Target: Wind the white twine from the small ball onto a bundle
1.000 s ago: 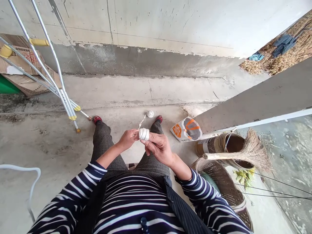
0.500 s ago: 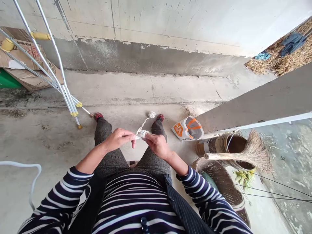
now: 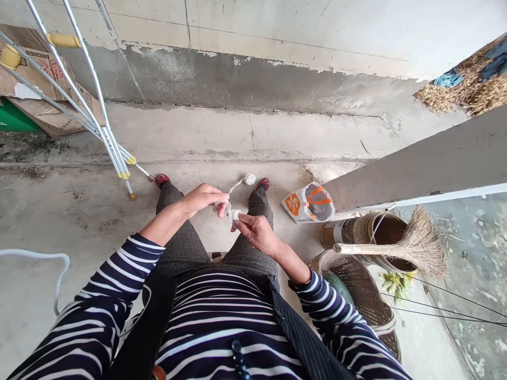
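Note:
My left hand (image 3: 204, 199) pinches white yarn (image 3: 236, 186) between thumb and fingers, above my lap. A strand runs up from there to a ball of white yarn (image 3: 249, 179) on the floor between my shoes. To the right, my right hand (image 3: 258, 233) is closed on a small white roll (image 3: 235, 215), apparently of wound yarn. A loop of yarn links the two hands. The fingers partly hide the roll, so its exact make is unclear.
Metal crutches (image 3: 106, 132) lean at the left by cardboard boxes (image 3: 43, 68). On the right are a white and orange bag (image 3: 293, 205), a bucket (image 3: 370, 227), a straw broom (image 3: 420, 245) and a woven basket (image 3: 352, 269). A white hose (image 3: 43, 255) lies at far left.
My left hand has turned and pulled slightly up, and the yarn between the hands now hangs in a loop. The right hand's white roll is tilted more upright. The view has shifted slightly.

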{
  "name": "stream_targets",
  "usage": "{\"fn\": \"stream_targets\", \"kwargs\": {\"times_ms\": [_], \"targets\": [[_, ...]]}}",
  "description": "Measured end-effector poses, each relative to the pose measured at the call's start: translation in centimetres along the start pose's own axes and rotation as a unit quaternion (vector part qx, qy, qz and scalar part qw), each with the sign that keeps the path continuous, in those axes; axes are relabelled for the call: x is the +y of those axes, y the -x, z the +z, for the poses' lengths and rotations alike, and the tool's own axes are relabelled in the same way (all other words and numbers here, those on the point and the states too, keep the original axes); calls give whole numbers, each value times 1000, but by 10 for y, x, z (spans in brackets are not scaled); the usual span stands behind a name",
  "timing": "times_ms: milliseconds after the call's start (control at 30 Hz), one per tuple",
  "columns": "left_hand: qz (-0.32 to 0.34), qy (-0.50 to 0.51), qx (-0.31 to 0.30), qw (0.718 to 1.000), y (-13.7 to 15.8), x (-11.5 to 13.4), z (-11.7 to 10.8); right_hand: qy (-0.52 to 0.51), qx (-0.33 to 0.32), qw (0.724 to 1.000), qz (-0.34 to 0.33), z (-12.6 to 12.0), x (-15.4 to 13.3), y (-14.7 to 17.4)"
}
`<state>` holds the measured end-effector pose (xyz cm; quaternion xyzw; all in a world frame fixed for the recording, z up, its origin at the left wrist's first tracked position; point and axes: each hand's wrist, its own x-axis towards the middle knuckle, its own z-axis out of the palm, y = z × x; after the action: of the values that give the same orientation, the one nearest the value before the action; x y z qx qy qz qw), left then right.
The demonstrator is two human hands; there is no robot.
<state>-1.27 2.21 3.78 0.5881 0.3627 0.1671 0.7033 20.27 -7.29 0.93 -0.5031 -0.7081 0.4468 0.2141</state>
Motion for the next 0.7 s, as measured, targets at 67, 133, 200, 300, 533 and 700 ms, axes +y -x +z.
{"fn": "stream_targets", "kwargs": {"times_ms": [67, 133, 200, 300, 533, 700], "targets": [[-1, -2, -3, 1000, 1, 2, 0, 7, 16, 1000, 7, 0, 6, -2], [-1, -1, -20, 1000, 4, 2, 0, 25, 40, 999, 13, -2, 13, -5], [-1, 1, -32, 999, 6, 0, 1, 51, 57, 997, 14, -3, 17, -6], [0, 10, -25, 1000, 6, -4, 1, 77, 32, 996, -13, -4, 16, -7], [-14, 8, 7, 1000, -9, -17, 3, -37, -76, 996, -26, -3, 0, 0], [-30, -43, 18, 998, -12, -28, 0, -103, -71, 992, -13, 4, 6, 1]]}}
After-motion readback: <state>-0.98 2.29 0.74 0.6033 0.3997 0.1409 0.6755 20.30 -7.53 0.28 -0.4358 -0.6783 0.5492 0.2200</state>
